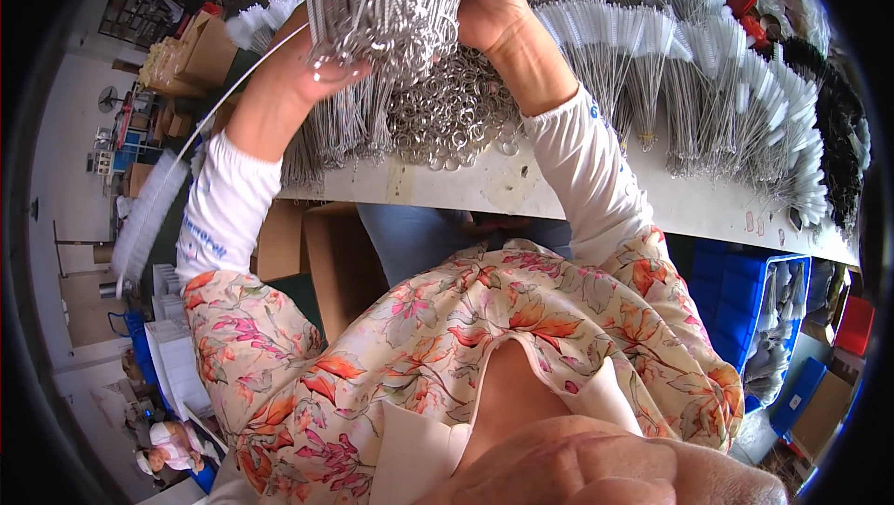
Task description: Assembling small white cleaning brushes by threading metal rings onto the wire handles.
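At the top of the head view, a thick bundle of wire brushes is held up, its looped ends and metal rings toward me. My left hand supports it from the left side, with most of its fingers hidden behind the wires. On the other side, my right hand grips the bundle, its fingertips partly out of view. One long white-bristled brush juts out to the left beside my left forearm, its thin wire curving up toward the bundle. Beneath my hands lies a pile of loose metal rings on the table.
Many white-bristled brushes lie in bunches along the pale table. Black brushes are at the far right. Below the table's right end stands a blue crate. A cardboard box is under the table. Another person appears at lower left.
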Demonstrator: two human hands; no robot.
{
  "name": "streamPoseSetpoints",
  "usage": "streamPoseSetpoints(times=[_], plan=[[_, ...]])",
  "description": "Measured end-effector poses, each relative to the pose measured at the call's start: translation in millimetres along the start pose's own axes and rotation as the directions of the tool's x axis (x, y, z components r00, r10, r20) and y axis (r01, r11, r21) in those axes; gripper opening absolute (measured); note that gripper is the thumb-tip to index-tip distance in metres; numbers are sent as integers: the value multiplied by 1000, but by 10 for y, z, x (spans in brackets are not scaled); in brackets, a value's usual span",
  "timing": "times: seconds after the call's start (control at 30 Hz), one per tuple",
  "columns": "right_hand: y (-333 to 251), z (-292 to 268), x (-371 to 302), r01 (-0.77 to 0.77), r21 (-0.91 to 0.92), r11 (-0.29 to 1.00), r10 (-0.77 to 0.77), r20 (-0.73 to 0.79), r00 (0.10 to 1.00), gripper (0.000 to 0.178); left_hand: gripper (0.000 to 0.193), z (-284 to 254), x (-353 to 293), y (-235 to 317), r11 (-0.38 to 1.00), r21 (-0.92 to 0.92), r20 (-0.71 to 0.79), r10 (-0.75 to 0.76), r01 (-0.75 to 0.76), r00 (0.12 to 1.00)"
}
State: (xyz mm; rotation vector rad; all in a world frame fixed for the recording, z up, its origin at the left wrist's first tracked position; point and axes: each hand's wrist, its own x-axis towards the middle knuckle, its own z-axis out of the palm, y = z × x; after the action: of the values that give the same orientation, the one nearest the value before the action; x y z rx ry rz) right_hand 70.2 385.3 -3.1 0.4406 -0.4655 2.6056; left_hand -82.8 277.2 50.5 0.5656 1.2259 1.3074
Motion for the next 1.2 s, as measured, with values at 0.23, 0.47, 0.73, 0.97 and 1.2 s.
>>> streamPoseSetpoints(times=[0.23,0.47,0.73,0.97,1.2], plan=[[278,-336,39,350,-224,910,-407,-314,857,66,33,-613,819,-331,987,138,326,-121,79,938],[498,-760,-20,294,-270,917,-392,-481,784,62,35,-766,724,-715,972,2,298,-226,236,927],[554,-908,-40,206,-347,915,-373,-534,759,70,32,-595,320,-871,987,-140,-192,-103,77,976],[638,-991,-1,158,-417,895,-394,-573,719,53,27,-721,344,-986,984,-135,-197,91,-119,976],[610,-1006,-23,177,-410,895,-401,-562,724,52,19,-878,292,-658,954,269,-112,-104,131,988]])
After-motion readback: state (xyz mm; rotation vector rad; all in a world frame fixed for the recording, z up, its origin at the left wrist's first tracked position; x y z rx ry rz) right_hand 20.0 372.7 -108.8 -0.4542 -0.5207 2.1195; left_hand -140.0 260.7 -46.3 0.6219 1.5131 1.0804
